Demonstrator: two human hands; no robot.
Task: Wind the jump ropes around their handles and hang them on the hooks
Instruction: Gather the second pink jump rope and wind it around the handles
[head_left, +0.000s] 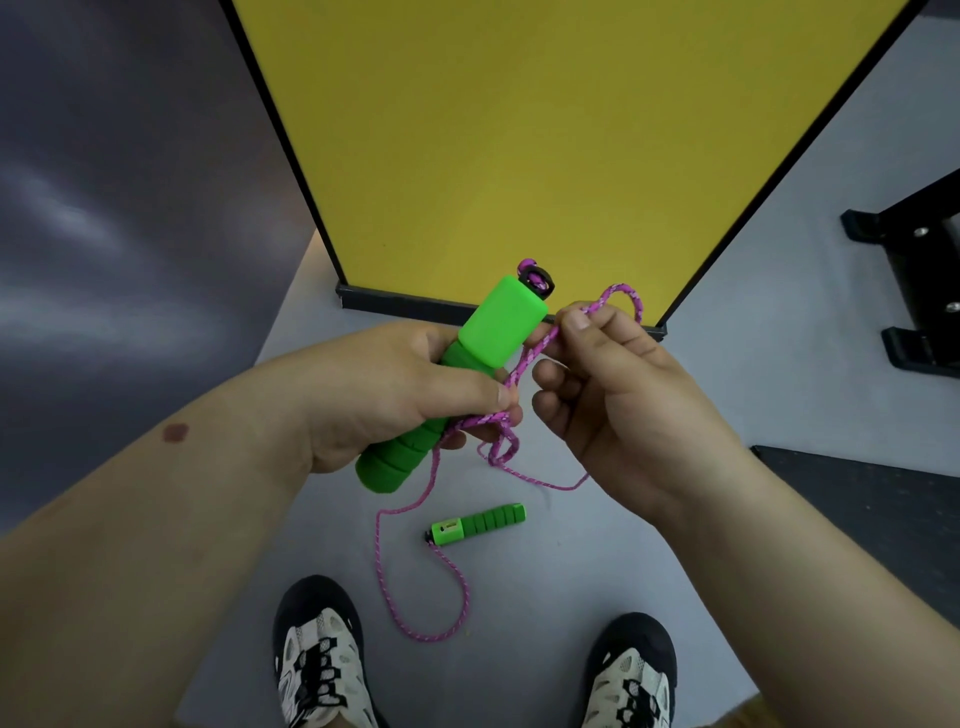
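Fingers (467, 395) of left hand (384, 395) wrapped tight round green handle (498, 327), tilted, block end up toward yellow panel (545, 130). Right hand (618, 395) just beside it, thumb and forefinger pinching pink rope (540, 345) into small loop above fingertips. Rope runs from pinch down across left fingers, tangles below handle, drops in long slack curve to grey floor (649, 519). Second handle (478, 524) lies flat on floor between hands and shoes (317, 660), rope attached at its left end.
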